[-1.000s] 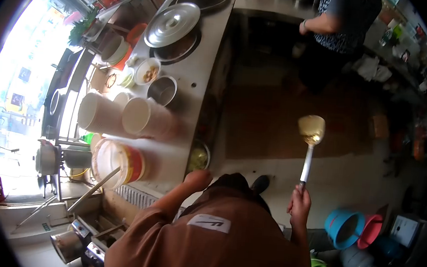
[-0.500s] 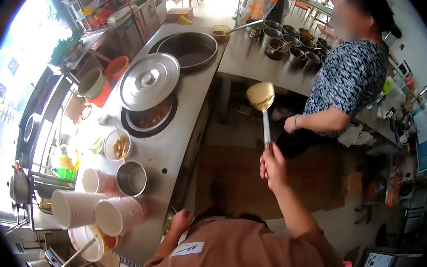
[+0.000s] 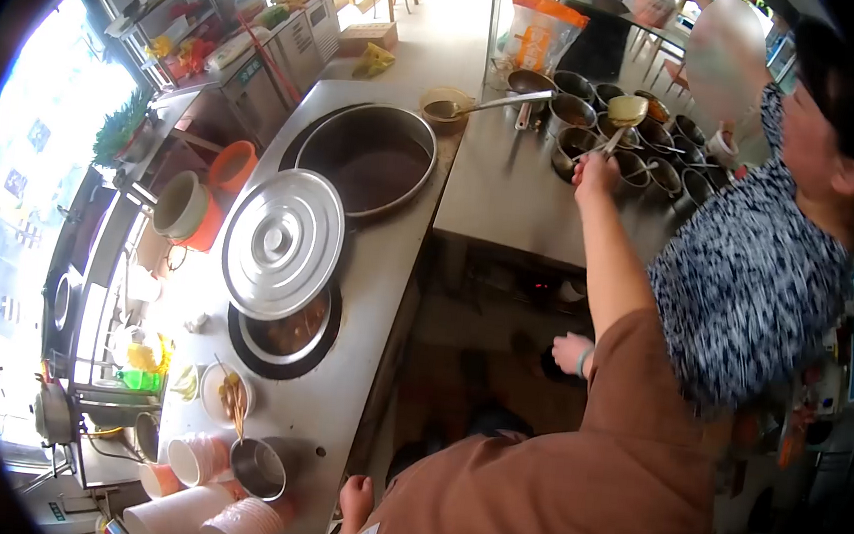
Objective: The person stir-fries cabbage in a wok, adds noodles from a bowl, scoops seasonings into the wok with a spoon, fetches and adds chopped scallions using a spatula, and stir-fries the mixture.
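Observation:
My right hand (image 3: 596, 172) is closed round the handle of a ladle (image 3: 627, 112), whose yellowish, wide head is over a group of metal pots (image 3: 574, 111) on the steel counter (image 3: 513, 198). Down by the stove counter's edge, my left hand (image 3: 357, 497) is curled closed; what it holds, if anything, is hidden. To its left stand a small empty-looking metal pot (image 3: 259, 469) and stacks of paper cups (image 3: 242, 528). A bowl (image 3: 227, 393) with skewers sits behind that pot.
A large pot of dark liquid (image 3: 370, 162) and a round metal lid (image 3: 283, 244), partly over a second pot, occupy the stove counter. A person in a patterned shirt (image 3: 746, 292) stands close on the right. An orange-and-white bag (image 3: 542, 35) stands on the far counter.
My right hand has moved forward with the ladle, from over the floor to above the metal pots. The view has shifted toward the counters, and the person on the right now appears nearer.

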A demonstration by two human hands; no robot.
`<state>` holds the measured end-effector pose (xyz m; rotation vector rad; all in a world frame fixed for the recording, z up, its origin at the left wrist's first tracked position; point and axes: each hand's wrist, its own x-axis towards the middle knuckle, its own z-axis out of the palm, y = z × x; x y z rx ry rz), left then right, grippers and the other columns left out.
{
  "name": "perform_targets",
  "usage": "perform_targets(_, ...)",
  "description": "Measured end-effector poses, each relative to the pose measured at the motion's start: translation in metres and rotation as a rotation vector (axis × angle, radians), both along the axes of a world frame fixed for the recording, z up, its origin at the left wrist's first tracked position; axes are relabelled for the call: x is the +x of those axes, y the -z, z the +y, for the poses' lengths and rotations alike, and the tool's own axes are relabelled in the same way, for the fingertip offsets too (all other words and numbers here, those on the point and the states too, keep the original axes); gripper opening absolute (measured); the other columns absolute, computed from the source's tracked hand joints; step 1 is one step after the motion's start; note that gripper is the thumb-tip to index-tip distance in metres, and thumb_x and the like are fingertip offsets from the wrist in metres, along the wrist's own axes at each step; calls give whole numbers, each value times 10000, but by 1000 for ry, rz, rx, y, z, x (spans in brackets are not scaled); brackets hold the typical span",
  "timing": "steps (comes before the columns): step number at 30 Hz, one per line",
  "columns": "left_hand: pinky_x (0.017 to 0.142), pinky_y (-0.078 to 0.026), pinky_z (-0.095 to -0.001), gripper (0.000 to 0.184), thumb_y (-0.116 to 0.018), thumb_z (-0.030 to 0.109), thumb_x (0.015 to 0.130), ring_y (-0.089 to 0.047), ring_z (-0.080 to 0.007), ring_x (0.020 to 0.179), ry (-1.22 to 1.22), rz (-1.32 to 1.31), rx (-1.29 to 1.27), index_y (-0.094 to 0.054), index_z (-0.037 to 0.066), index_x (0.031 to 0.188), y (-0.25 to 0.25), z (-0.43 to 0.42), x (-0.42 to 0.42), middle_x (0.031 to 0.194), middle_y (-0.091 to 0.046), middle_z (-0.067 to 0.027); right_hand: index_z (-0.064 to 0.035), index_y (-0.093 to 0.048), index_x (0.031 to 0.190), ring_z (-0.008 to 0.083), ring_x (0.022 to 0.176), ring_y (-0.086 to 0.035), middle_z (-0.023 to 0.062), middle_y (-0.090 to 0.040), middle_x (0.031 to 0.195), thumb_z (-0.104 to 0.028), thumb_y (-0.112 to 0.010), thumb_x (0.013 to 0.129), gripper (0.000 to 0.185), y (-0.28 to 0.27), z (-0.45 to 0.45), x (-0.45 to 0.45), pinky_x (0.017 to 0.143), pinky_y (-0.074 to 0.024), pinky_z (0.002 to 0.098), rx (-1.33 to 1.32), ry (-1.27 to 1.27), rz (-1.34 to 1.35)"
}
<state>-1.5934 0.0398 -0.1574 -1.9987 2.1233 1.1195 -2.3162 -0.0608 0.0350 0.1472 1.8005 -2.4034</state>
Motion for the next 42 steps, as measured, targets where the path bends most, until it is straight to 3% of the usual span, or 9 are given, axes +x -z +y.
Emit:
perform_targets(5, 598, -494, -332, 260, -591, 211, 828, -627, -186, 622, -365, 51, 207, -643, -43, 843, 10, 33, -20, 673, -645, -118, -16, -481, 784, 167, 410, -506, 101, -534, 581, -50, -470, 784, 35, 30, -35, -187, 322, -369, 261, 268, 59, 12)
perform_targets(10, 618, -496, -331, 265, -604, 220, 832, -627, -181, 661, -537, -73, 415, -645, -39, 869, 11, 47, -27, 698, -651, -111, -12, -508, 816, 169, 421, -499, 106, -540, 594, -60, -448, 798, 79, 46, -33, -295, 349, -365, 278, 527, -2, -58)
perform_targets(16, 641, -499, -329, 273, -621, 231, 836, -627, -174, 708, -558, -106, 426, -648, -33, 900, 0, 1, -38, 729, -660, -103, -42, -519, 868, 166, 488, -527, 92, -564, 655, -89, -424, 815, 119, 41, -43, -346, 385, -381, 271, 859, -108, -169)
perform_targets(22, 665, -501, -328, 284, -637, 242, 841, -627, -168, 755, -574, -21, 370, -651, -28, 931, -1, -41, -49, 759, -668, -95, -20, -524, 801, 132, 465, -510, 114, -620, 743, -102, -440, 839, 124, 37, -31, -362, 389, -409, 224, 744, -230, -313)
perform_targets(28, 675, -499, -310, 302, -677, 263, 827, -625, -149, 755, -420, -79, 377, -652, -10, 954, 13, -49, -60, 798, -678, -86, -64, -508, 845, 87, 487, -487, 140, -626, 900, -126, -489, 869, 70, 38, -8, -362, 418, -381, 199, 245, -261, -461)
perform_targets(35, 694, -502, -316, 293, -683, 245, 837, -630, -156, 779, -409, -189, 475, -644, 3, 998, 30, -45, -33, 848, -680, -87, -49, -500, 889, 100, 491, -496, 120, -615, 863, -123, -465, 890, 82, 39, 2, -330, 413, -370, 214, 8, -155, -399)
perform_targets(37, 702, -505, -314, 296, -690, 246, 831, -632, -158, 786, -415, -147, 457, -644, 5, 997, 52, -39, -18, 855, -681, -88, -50, -489, 836, 118, 494, -492, 120, -617, 855, -92, -458, 849, 54, 30, 2, -312, 430, -370, 241, -90, -109, -394)
perform_targets(39, 706, -507, -312, 297, -697, 239, 823, -635, -161, 787, -440, -122, 431, -646, 6, 1001, 67, -34, -4, 854, -681, -88, -38, -512, 913, 104, 497, -496, 99, -606, 826, -165, -449, 912, 142, 23, 4, -289, 424, -361, 218, -112, -176, -354)
perform_targets(42, 707, -509, -310, 309, -695, 243, 821, -636, -161, 794, -433, 38, 413, -646, 4, 1010, 78, -17, 1, 857, -681, -90, -41, -508, 865, 115, 492, -496, 107, -611, 824, -138, -454, 891, 114, 2, 2, -233, 420, -357, 219, -156, -162, -314)
